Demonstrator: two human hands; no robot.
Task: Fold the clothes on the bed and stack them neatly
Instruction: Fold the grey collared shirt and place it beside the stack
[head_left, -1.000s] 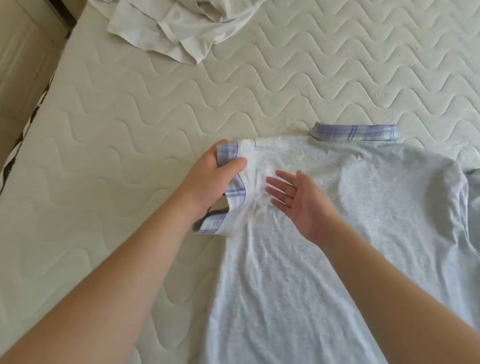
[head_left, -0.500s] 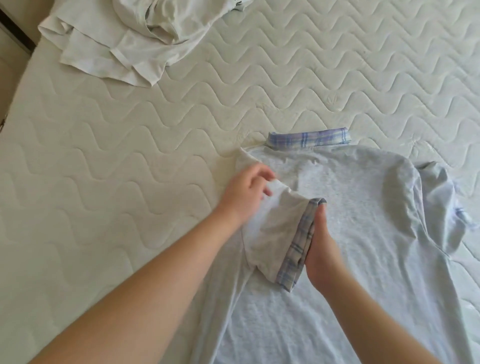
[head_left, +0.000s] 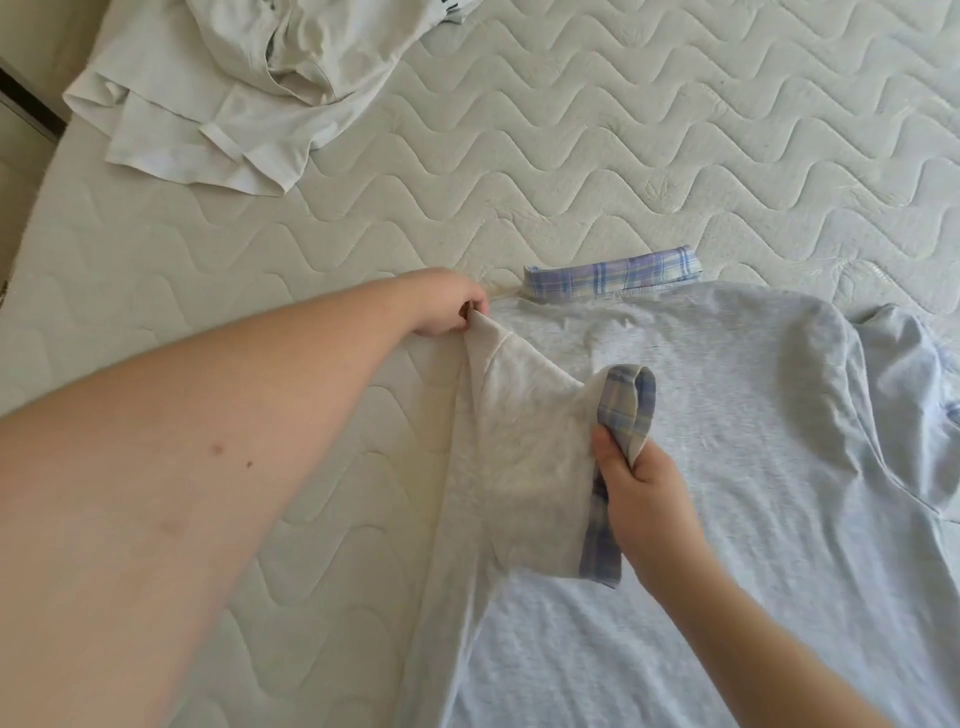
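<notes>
Shirt: a grey shirt (head_left: 727, 441) with a plaid collar (head_left: 613, 275) is lying back-up on the bed (head_left: 571, 156), spreading from the middle toward the near right edge of the view.
Sleeve: the left sleeve (head_left: 524, 447) is being lifted and turned inward over the shirt's back, its plaid cuff (head_left: 623, 410) standing up in a loop.
Left hand: the left hand (head_left: 447, 306) is pinching the cloth at the shoulder beside the collar, fingers curled tight on it.
Right hand: the right hand (head_left: 644, 499) is gripping the cuff, thumb and fingers clamped over the plaid edge.
Handling: the knit is looking light, soft and limp, so it is likely sagging and creasing wherever it is not being held; seams, shoulder and cuff seem the firmest places to take hold.
Other sleeve: the right sleeve (head_left: 904, 395) is lying bunched at the far right, not yet folded.
Around: a rumpled pile of white clothes (head_left: 244, 88) is sitting at the bed's far left corner, well apart from the shirt.
In the way: nothing is lying on the shirt's back where the sleeve would be landing; the raised cuff loop could be trapping a wrinkle.
</notes>
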